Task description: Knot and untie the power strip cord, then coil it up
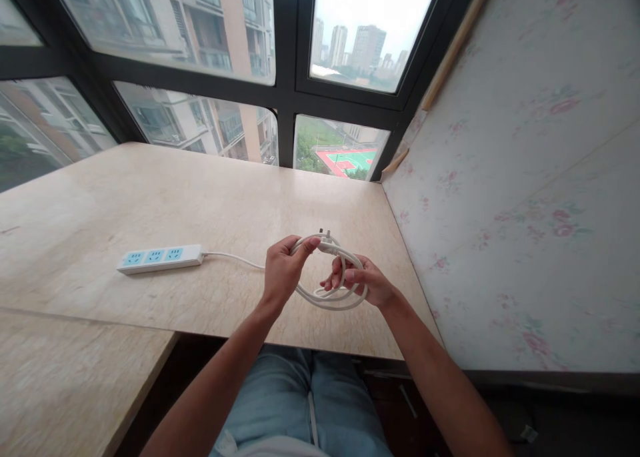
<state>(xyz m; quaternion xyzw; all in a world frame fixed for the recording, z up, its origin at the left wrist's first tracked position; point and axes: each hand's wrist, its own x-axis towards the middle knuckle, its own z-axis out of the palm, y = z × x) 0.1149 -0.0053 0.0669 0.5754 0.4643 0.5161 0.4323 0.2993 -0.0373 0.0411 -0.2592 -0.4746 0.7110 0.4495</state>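
Note:
A white power cord (327,305) hangs in loose loops between my two hands, just above the stone counter. My left hand (286,267) is closed around the left side of the loops, its thumb near the white plug (327,245), whose prongs point up and away from me. On the right side, my right hand (367,280) grips the loops between thumb and fingers. From behind my left hand the cord runs left along the counter to a white power strip (160,259) with three blue socket panels.
The beige stone counter (215,190) reaches to dark-framed windows (287,117) at the back. A floral-papered wall (525,210) borders it on the right. A lower stone surface (65,377) lies at front left. Below the counter's front edge are drawers (400,410) and my legs.

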